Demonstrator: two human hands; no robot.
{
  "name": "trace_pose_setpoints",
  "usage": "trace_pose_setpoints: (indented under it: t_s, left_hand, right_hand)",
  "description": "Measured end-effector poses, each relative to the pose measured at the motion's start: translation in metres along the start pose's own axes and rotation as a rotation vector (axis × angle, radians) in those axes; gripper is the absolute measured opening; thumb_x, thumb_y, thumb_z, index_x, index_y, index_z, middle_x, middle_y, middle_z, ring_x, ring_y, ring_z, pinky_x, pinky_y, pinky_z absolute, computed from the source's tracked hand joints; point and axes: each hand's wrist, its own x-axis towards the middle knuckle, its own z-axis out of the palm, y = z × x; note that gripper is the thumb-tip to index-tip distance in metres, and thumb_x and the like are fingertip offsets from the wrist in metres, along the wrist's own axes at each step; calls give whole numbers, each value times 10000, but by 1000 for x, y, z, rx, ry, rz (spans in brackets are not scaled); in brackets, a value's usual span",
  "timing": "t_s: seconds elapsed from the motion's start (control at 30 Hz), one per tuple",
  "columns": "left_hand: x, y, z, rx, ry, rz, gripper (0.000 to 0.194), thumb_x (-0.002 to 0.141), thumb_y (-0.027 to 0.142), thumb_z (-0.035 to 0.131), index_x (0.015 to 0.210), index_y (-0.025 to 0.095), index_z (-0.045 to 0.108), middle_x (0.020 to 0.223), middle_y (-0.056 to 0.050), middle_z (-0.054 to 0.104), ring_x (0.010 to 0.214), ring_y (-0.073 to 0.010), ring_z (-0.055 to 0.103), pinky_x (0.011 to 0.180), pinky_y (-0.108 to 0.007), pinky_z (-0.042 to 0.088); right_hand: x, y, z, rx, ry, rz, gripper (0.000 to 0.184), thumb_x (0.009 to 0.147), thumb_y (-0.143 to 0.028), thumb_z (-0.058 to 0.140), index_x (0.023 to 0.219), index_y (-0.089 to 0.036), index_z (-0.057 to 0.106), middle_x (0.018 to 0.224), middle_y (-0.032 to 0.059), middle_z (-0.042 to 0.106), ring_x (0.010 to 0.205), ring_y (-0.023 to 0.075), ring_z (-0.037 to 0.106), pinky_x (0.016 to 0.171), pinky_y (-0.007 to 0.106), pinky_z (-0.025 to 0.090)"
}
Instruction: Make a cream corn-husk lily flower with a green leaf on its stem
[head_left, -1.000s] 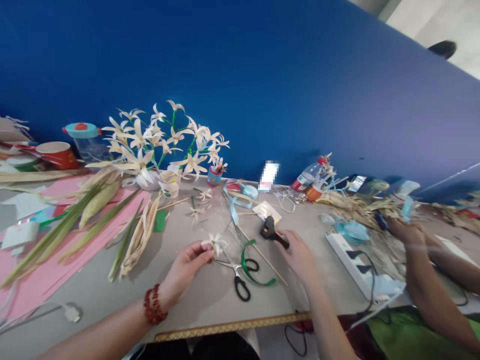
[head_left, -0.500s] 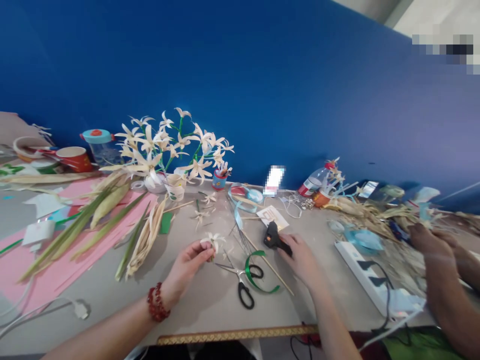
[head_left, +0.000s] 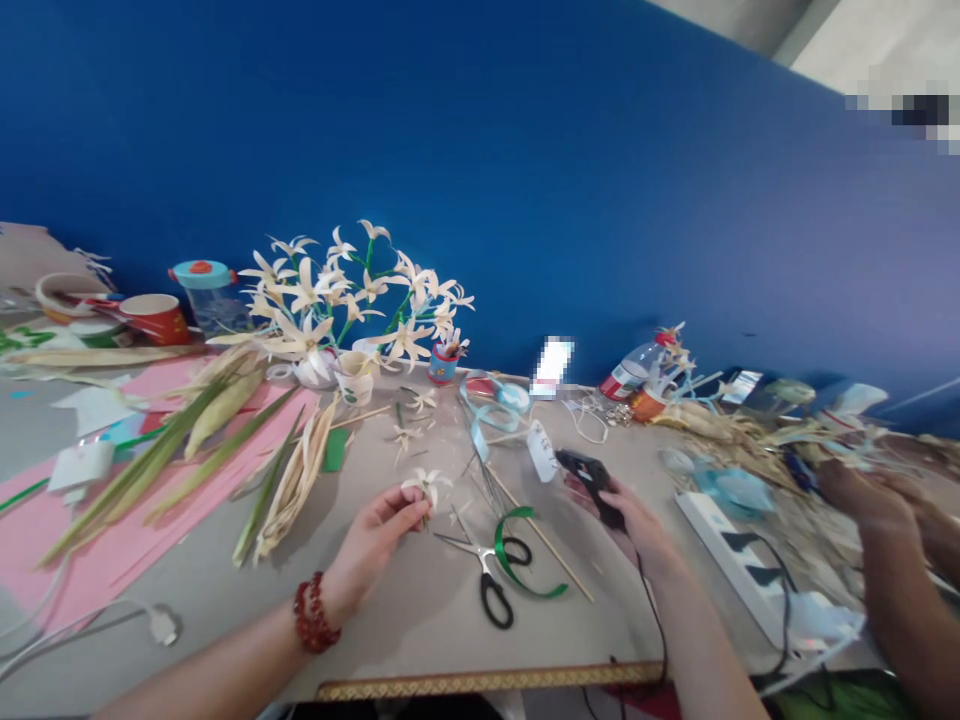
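My left hand (head_left: pixel 394 515) pinches the stem of a small white husk flower (head_left: pixel 427 484) between thumb and fingers. A black glue gun (head_left: pixel 596 484) is wrapped in my right hand (head_left: pixel 626 510), its nozzle pointing left. Against the nozzle a small white card (head_left: pixel 541 452) stands tilted; I cannot tell whether it sticks to it. Between my hands lie open scissors (head_left: pixel 484 555) with black handles and a curled green ribbon (head_left: pixel 517 560). A thin wooden stick (head_left: pixel 555 550) and several wires (head_left: pixel 491 482) lie beside them. Loose husk flowers (head_left: pixel 405 436) rest beyond my left hand.
Husk flowers (head_left: pixel 367 290) stand in cups at the back. Corn husks (head_left: pixel 292 490) and pink paper (head_left: pixel 142 540) cover the left. A white power strip (head_left: pixel 731 560) lies right, near another person's hands (head_left: pixel 862 495). The glue gun's cord (head_left: pixel 656 610) hangs over the table edge.
My right hand has closed round the glue gun and lifted it off the table, moving slightly right. The card has tipped up from lying flat. My left hand keeps its pinch on the flower.
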Motion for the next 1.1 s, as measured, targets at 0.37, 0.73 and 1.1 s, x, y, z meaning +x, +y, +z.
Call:
trace_pose_setpoints:
  t_s: [0.37, 0.73, 1.1]
  left_hand:
    - [2, -9, -2, 118, -51, 70, 233, 736, 368, 802, 776, 163, 700, 723, -2, 637, 673, -118, 515, 681, -239, 413]
    - [2, -6, -2, 98, 11, 62, 242, 716, 355, 818, 783, 157, 695, 742, -10, 640, 680, -117, 533, 679, -231, 426]
    - [1, 5, 8, 21, -2, 15, 284, 659, 361, 862, 737, 157, 681, 700, 7, 623, 648, -97, 522, 658, -208, 423]
  right_hand:
    - [-32, -8, -19, -346, -81, -95, 316, 773, -376, 698, 1030, -244, 571, 865, 45, 698, 732, 221, 668, 643, 334, 520]
    - [-48, 0, 14, 98, -150, -18, 332, 745, -506, 596, 906, -215, 588, 802, 51, 599, 512, 145, 465, 488, 305, 401]
    - [-54, -42, 4, 384, 110, -265, 284, 697, -450, 620, 771, -195, 722, 770, 140, 653, 459, 168, 466, 423, 349, 325]
